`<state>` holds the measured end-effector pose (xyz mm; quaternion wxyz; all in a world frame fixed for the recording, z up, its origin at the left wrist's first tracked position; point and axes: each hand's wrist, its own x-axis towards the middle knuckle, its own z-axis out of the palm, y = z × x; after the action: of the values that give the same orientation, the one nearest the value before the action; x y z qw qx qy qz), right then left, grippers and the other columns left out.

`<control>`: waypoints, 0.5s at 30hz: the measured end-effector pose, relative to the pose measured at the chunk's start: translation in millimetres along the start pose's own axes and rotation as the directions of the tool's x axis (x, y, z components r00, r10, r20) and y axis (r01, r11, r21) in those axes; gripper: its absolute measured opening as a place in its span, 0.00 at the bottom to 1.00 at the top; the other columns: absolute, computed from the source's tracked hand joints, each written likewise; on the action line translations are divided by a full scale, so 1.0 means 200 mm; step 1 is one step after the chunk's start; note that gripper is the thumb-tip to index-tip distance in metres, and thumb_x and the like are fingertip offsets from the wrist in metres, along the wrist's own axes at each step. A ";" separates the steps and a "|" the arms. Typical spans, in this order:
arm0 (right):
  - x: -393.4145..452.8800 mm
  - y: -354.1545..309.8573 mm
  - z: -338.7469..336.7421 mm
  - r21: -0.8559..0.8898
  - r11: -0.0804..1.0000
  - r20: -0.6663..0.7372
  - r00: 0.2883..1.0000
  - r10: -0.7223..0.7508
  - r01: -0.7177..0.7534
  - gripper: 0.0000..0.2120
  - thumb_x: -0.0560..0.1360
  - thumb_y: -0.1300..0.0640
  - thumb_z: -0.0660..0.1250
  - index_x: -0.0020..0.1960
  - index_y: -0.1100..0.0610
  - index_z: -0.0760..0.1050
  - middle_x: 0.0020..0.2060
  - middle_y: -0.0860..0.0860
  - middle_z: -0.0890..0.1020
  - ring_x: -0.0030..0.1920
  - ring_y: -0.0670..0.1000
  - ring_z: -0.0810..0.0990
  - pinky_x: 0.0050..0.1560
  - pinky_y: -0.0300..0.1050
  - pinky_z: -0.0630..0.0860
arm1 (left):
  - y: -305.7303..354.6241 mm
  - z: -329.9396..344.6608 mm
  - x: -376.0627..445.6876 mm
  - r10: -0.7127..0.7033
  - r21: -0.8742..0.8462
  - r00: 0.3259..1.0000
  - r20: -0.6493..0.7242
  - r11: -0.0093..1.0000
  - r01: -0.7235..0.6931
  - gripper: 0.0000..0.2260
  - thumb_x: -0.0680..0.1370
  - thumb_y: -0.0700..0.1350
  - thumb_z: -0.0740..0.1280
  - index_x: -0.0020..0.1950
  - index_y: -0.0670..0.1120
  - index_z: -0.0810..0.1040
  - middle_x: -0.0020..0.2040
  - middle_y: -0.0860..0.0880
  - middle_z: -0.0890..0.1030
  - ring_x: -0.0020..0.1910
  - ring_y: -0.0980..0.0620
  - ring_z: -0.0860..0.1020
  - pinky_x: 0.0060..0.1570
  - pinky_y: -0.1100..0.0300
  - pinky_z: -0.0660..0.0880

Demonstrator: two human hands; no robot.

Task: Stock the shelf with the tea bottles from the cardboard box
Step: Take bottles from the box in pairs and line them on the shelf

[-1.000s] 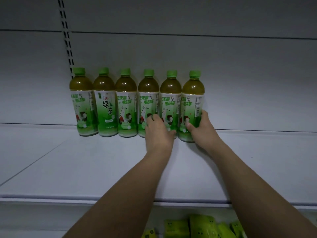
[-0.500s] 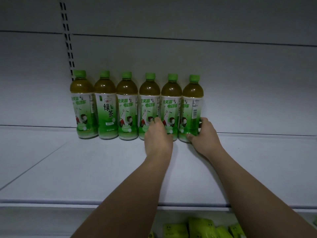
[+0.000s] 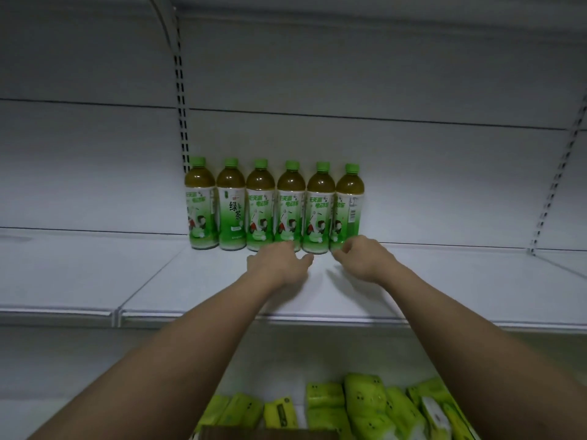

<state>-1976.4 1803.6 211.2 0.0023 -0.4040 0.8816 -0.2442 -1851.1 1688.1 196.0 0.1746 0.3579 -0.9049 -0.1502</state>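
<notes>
Six green-capped tea bottles (image 3: 274, 206) stand upright in a row at the back of a white shelf (image 3: 444, 281). The left hand (image 3: 279, 265) and right hand (image 3: 365, 258) hover just before them, fingers loosely spread, apparently holding nothing.

A shop is shown, most likely a supermarket aisle. White metal display shelving (image 3: 413, 281) is seen, backed by plain white panels and carried on slotted metal uprights (image 3: 181, 106) of the kind used for retail gondolas. Six identical clear plastic tea bottles with green caps and green-and-white labels (image 3: 274, 206) are lined up side by side at the back of one shelf. Yellow-green wrapped packets (image 3: 365, 404) are stocked together on the shelf below.
</notes>
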 end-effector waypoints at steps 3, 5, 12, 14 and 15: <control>-0.12 -0.11 -0.02 -0.029 0.998 0.050 0.997 -0.054 0.056 0.15 0.78 0.45 0.60 0.48 0.56 0.77 0.47 0.54 0.81 0.50 0.58 0.79 0.52 0.50 0.76 | -0.03 -0.12 -0.10 0.016 0.035 1.000 -0.014 0.999 -0.015 0.29 0.76 0.65 0.57 0.69 0.49 0.72 0.68 0.47 0.75 0.65 0.43 0.73 0.63 0.46 0.72; -0.20 -0.19 -0.03 -0.027 0.997 0.066 0.995 -0.076 0.078 0.16 0.78 0.46 0.59 0.46 0.57 0.77 0.45 0.55 0.81 0.48 0.58 0.79 0.50 0.50 0.76 | -0.04 -0.20 -0.18 0.021 0.052 1.000 -0.005 0.998 -0.021 0.28 0.76 0.65 0.56 0.66 0.48 0.75 0.66 0.46 0.77 0.63 0.43 0.75 0.61 0.49 0.73; -0.56 -0.37 0.03 0.008 0.989 0.084 0.985 -0.149 0.149 0.16 0.77 0.48 0.61 0.51 0.59 0.80 0.49 0.56 0.83 0.49 0.58 0.80 0.54 0.53 0.77 | -0.18 -0.29 -0.56 0.022 -0.051 0.999 -0.032 0.998 -0.023 0.21 0.76 0.64 0.60 0.55 0.50 0.80 0.55 0.48 0.82 0.53 0.46 0.79 0.54 0.52 0.76; -0.68 -0.39 0.07 0.030 0.988 0.115 0.981 -0.157 0.154 0.14 0.76 0.48 0.62 0.51 0.57 0.80 0.51 0.56 0.83 0.52 0.58 0.80 0.55 0.51 0.77 | -0.26 -0.29 -0.69 0.010 -0.065 1.000 -0.019 0.998 -0.011 0.19 0.76 0.62 0.62 0.56 0.50 0.81 0.55 0.47 0.82 0.53 0.46 0.78 0.51 0.55 0.74; -0.74 -0.38 0.11 0.046 0.987 0.128 0.979 -0.158 0.153 0.13 0.76 0.49 0.63 0.49 0.56 0.81 0.50 0.56 0.83 0.52 0.58 0.80 0.54 0.49 0.77 | -0.30 -0.27 -0.77 0.002 -0.076 1.000 -0.005 0.997 -0.003 0.19 0.76 0.61 0.63 0.56 0.49 0.81 0.56 0.46 0.82 0.53 0.46 0.78 0.51 0.56 0.73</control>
<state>-1817.7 1858.0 196.6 0.0483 -0.4867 0.8406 -0.2325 -1686.6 1745.6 188.4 0.1906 0.3503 -0.8985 -0.1834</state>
